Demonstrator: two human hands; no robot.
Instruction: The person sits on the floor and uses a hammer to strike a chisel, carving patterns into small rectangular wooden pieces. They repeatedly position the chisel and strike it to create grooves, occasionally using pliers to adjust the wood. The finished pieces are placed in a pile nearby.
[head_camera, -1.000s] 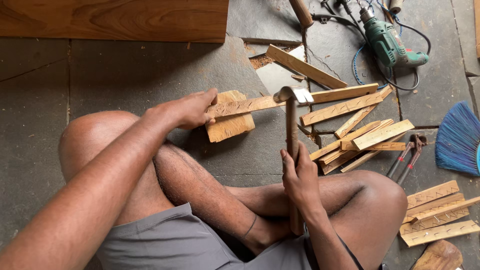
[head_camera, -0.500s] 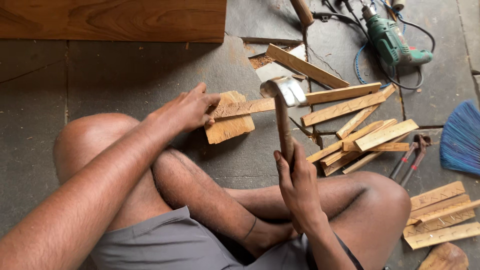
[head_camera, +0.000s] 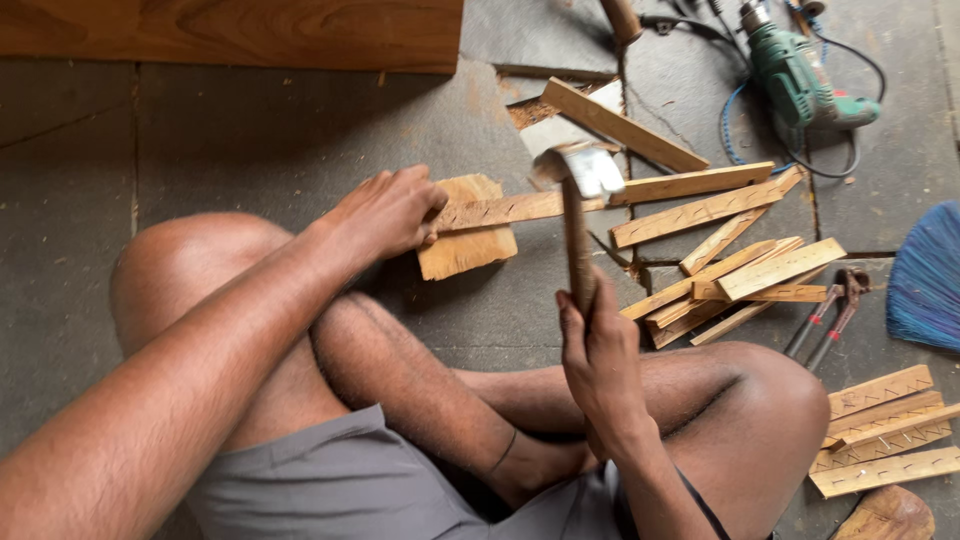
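Observation:
I sit cross-legged on a stone floor. My left hand (head_camera: 385, 212) presses a long thin wooden strip (head_camera: 680, 185) down onto a small wooden block (head_camera: 470, 248). My right hand (head_camera: 600, 350) grips the wooden handle of a hammer (head_camera: 578, 215). Its metal head is raised just above the strip, near the strip's middle. The strip shows small nail marks along its length.
A heap of similar wooden strips (head_camera: 740, 270) lies to the right, with more strips (head_camera: 880, 430) near my right knee. Pincers (head_camera: 830, 315), a green power drill (head_camera: 795, 75) with cable, a blue broom (head_camera: 925, 280) and a large wooden board (head_camera: 230, 30) surround me.
The hammer head has lifted from the strip and tipped slightly to the right. My left hand has kept the strip on the block.

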